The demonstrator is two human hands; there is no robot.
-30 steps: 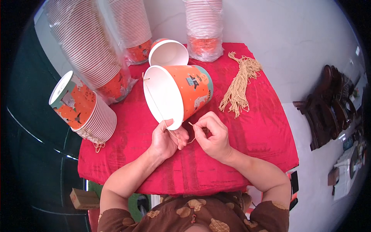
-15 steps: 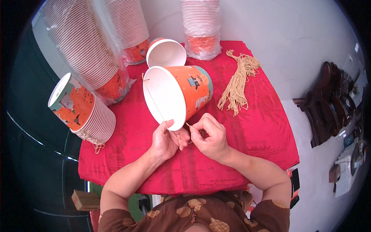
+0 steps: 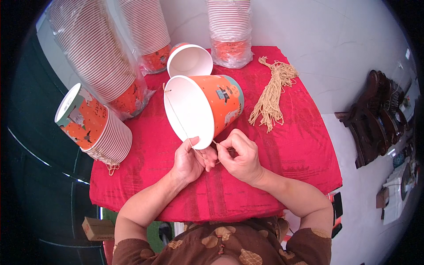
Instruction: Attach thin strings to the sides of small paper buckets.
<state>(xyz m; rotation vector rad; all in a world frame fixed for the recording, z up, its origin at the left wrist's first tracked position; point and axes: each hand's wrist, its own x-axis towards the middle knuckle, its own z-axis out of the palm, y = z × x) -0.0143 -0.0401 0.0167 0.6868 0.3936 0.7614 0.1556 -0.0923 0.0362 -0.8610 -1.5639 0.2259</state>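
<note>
An orange paper bucket [image 3: 224, 101] with a white inside and a teal base band lies tilted on its side, its mouth facing left and toward me. A thin tan cord [image 3: 177, 115] is knotted at the rim's far edge and runs across the mouth to the near edge. My left hand [image 3: 191, 160] holds the near rim, thumb over the cord and fingers beneath. Close to the rim's outer side, my right hand [image 3: 240, 157] pinches the cord's end between thumb and forefinger. Part of the cord between the hands is hidden by fingers.
A bundle of tan cords [image 3: 274, 90] lies at the right on the red cloth-covered table [image 3: 291, 154]. Nested buckets [image 3: 99, 126] lean at the left, cords hanging from them. Plastic-wrapped bucket stacks [image 3: 229, 35] stand along the back. Another bucket [image 3: 191, 61] lies behind the held one.
The bucket has turned very slightly in my left hand. My right hand stays almost in place, still pinching the cord beside the rim.
</note>
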